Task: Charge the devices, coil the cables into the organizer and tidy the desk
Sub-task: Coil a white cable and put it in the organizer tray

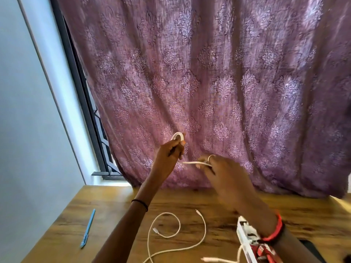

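Observation:
Both my hands are raised above the desk in front of the curtain. My left hand (pixel 169 150) grips a small coiled loop of white cable (pixel 177 136) that sticks up above its fingers. My right hand (pixel 224 173) pinches the straight end of the same white cable (pixel 197 163), which runs between the two hands. A second white cable (pixel 203 227) lies loose on the wooden desk (pixel 117 209), curling in a loop below my hands. A white power strip (pixel 245 237) lies at the lower right, partly hidden by my right forearm.
A blue pen (pixel 87 229) lies near the desk's left edge. A purple patterned curtain (pixel 209 82) hangs behind the desk, with a dark window frame (pixel 83 103) and a pale wall to the left. A red and white object (pixel 264 252) sits beside the power strip.

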